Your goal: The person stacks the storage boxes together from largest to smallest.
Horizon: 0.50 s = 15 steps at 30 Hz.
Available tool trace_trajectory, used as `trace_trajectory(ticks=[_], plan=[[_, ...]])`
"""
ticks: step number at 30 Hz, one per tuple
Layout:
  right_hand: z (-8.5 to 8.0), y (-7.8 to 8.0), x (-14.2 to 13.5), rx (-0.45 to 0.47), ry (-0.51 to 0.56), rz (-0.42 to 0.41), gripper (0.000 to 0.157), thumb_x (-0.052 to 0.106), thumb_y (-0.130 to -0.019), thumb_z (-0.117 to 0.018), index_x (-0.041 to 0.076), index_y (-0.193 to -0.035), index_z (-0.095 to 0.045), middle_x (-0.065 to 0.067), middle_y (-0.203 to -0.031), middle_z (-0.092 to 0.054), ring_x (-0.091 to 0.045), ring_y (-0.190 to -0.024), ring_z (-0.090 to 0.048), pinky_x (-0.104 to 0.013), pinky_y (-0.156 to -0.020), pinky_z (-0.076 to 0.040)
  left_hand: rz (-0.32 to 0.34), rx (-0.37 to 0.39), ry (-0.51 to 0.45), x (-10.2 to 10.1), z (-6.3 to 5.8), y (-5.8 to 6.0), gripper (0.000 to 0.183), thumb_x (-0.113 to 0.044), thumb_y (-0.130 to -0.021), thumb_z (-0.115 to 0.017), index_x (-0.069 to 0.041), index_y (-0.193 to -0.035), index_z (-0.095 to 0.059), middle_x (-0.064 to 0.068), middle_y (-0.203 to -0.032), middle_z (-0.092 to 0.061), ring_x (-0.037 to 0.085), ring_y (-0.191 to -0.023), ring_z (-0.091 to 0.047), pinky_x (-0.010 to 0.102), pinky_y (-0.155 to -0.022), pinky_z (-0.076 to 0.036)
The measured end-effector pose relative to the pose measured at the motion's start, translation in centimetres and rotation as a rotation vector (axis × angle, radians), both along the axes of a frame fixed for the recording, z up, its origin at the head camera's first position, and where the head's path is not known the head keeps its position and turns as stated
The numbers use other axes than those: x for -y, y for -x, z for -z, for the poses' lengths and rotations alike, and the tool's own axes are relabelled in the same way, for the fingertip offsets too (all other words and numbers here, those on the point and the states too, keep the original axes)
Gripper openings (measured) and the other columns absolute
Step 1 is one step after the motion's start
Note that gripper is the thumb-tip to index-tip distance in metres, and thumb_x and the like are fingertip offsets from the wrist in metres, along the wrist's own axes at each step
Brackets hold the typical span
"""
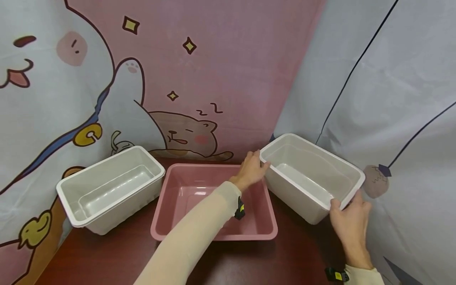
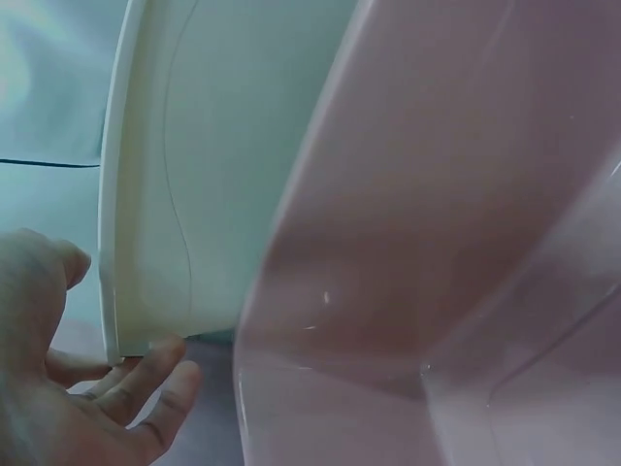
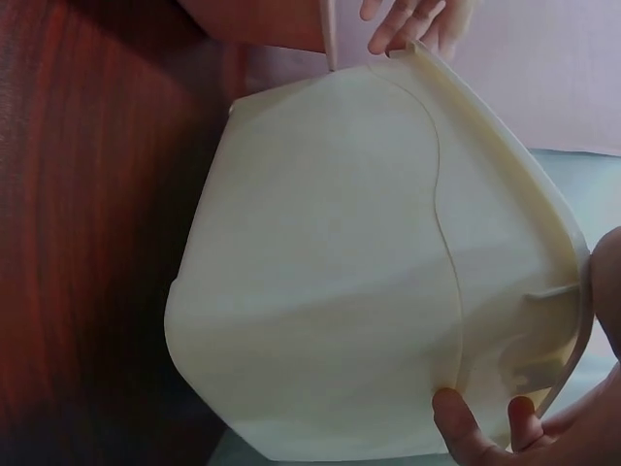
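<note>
A whitish rectangular plastic bin [image 1: 293, 194] is at the right of the table, set at a slant beside the pink basin. My left hand [image 1: 250, 171] holds its left end by the rim. In the left wrist view, that hand [image 2: 87, 379] has its fingers under the rim and its thumb on the other side. My right hand [image 1: 352, 223] grips the near right corner, thumb over the rim. From the right wrist view, fingertips [image 3: 461, 427] press the outer wall of the bin [image 3: 320, 262] below the rim. The bin's underside is hidden.
A pink basin [image 1: 213, 237] sits mid-table, under my left forearm. Another whitish bin [image 1: 132, 206] stands to its left. The dark red table [image 1: 249, 263] meets a cartoon-printed cloth [image 1: 228, 71] behind and a pale cloth [image 1: 402, 99] on the right.
</note>
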State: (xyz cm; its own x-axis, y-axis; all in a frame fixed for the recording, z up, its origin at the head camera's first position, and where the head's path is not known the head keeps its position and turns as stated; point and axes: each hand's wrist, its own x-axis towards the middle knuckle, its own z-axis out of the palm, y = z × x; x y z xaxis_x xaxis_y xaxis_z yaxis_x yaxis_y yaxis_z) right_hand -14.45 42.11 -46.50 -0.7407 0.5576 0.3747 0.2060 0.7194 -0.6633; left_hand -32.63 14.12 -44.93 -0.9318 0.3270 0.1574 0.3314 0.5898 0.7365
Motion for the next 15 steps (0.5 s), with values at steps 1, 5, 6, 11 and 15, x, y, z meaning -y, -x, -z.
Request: trace_trajectory(ticks=[1, 5, 6, 11, 15], plan=[[-0.2, 0.0, 0.0, -0.008, -0.003, 0.002, 0.064, 0.017, -0.104, -0.065, -0.008, -0.162, -0.052, -0.046, -0.135, -0.05, -0.062, -0.126, -0.047, -0.07, -0.092, -0.038, -0.004, -0.003, 0.002, 0.0, -0.1, 0.0, 0.07, -0.04, -0.119, -0.066, 0.001, -0.173, -0.049, 0.022, -0.152, -0.064, 0.033, -0.133, -0.071, 0.049, -0.121, -0.06], [-0.8, 0.2, -0.4, -0.032, 0.004, 0.011, 0.056, 0.017, -0.104, -0.062, -0.007, -0.154, -0.057, -0.043, -0.135, -0.051, -0.061, -0.129, -0.047, -0.07, -0.094, -0.038, -0.016, -0.025, 0.007, 0.2, -0.6, 0.2, 0.071, -0.04, -0.119, -0.066, 0.002, -0.173, -0.048, 0.022, -0.153, -0.063, 0.033, -0.133, -0.071, 0.048, -0.121, -0.06], [-1.0, 0.2, -0.5, -0.04, 0.006, 0.012, 0.054, 0.017, -0.104, -0.061, -0.008, -0.152, -0.057, -0.042, -0.135, -0.051, -0.061, -0.13, -0.047, -0.071, -0.095, -0.039, -0.017, -0.028, 0.003, 0.2, -0.7, 0.2, 0.071, -0.04, -0.119, -0.066, 0.003, -0.173, -0.048, 0.021, -0.153, -0.063, 0.033, -0.133, -0.071, 0.048, -0.121, -0.06], [-1.9, 0.1, -0.8, -0.077, 0.003, 0.013, 0.056, 0.015, -0.104, -0.057, -0.006, -0.156, -0.057, -0.04, -0.136, -0.051, -0.058, -0.128, -0.049, -0.07, -0.094, -0.037, -0.02, -0.05, -0.029, 0.3, -1.4, 0.2, 0.067, -0.041, -0.119, -0.065, 0.002, -0.169, -0.054, 0.02, -0.147, -0.064, 0.032, -0.125, -0.07, 0.048, -0.117, -0.061], [-2.9, -0.2, -0.8, -0.099, -0.004, 0.021, 0.063, 0.014, -0.104, -0.055, -0.002, -0.166, -0.054, -0.04, -0.136, -0.051, -0.056, -0.125, -0.05, -0.066, -0.092, -0.035, -0.027, -0.073, -0.05, 0.3, -2.1, 0.1, 0.067, -0.043, -0.119, -0.063, 0.002, -0.168, -0.057, 0.02, -0.145, -0.065, 0.032, -0.125, -0.07, 0.049, -0.117, -0.06]])
